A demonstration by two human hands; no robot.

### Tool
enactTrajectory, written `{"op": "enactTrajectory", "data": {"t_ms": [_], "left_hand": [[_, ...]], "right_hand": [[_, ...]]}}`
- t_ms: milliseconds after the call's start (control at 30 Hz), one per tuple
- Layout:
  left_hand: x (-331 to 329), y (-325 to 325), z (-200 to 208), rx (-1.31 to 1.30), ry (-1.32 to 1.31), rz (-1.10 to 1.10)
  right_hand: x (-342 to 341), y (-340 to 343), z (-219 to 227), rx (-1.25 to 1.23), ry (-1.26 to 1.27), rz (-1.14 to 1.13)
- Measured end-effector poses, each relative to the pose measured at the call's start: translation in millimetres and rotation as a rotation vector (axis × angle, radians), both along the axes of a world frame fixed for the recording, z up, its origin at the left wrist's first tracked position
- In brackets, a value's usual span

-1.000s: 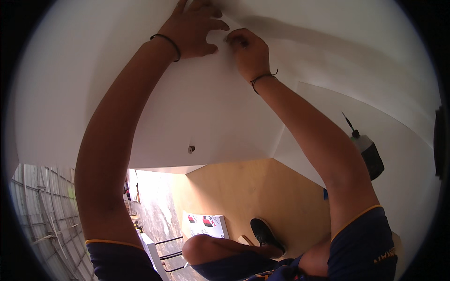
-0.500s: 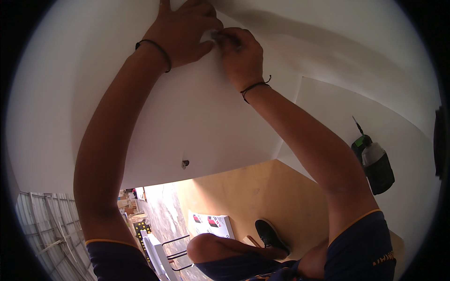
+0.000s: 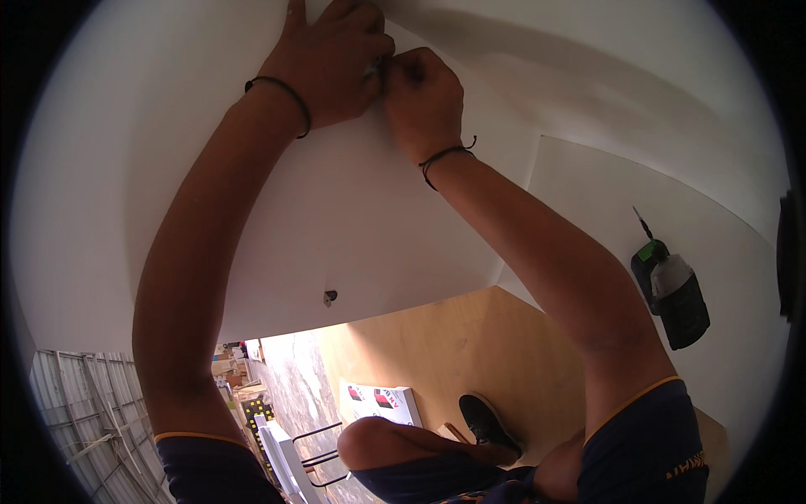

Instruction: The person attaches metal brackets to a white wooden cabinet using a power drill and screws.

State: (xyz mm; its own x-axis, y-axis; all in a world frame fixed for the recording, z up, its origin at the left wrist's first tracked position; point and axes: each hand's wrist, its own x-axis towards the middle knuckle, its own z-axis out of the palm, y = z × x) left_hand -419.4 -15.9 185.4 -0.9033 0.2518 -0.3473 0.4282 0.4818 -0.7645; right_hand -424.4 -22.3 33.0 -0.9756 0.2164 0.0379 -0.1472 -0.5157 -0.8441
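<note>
Both my hands are raised to the top of the view, against a white panel [image 3: 353,218]. My left hand [image 3: 332,63] is spread on the panel, its thumb and a finger curled round a small greyish piece [image 3: 372,67] too small to name. Close beside it, my right hand [image 3: 424,101] has its fingers pinched together at that same piece; what lies between the fingertips is mostly hidden. Lower on the panel sits a small metal bracket [image 3: 330,298], apart from both hands.
A black and green cordless drill [image 3: 672,290] with a bit lies on the white surface at right. Below are a wooden board [image 3: 403,344], a white printed box [image 3: 382,403], my shoe [image 3: 483,420] and a white stool-like frame [image 3: 285,454]. Corrugated metal sheeting [image 3: 96,412] stands at lower left.
My right hand has shifted slightly left, closer to the left hand. The left thumb has drawn in toward the fingers, closing the gap round the small piece.
</note>
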Motion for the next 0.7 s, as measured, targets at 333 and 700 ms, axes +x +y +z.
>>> {"op": "enactTrajectory", "data": {"t_ms": [333,700], "left_hand": [[-5.9,-19.7,-5.0,0.027,0.02,-0.147],[-10.2,-26.6,-6.1,0.04,0.016,-0.075]], "right_hand": [[11.0,-3.7,-21.4,0.102,0.273,-0.124],[13.1,-0.1,-20.8,0.227,0.309,-0.145]]}}
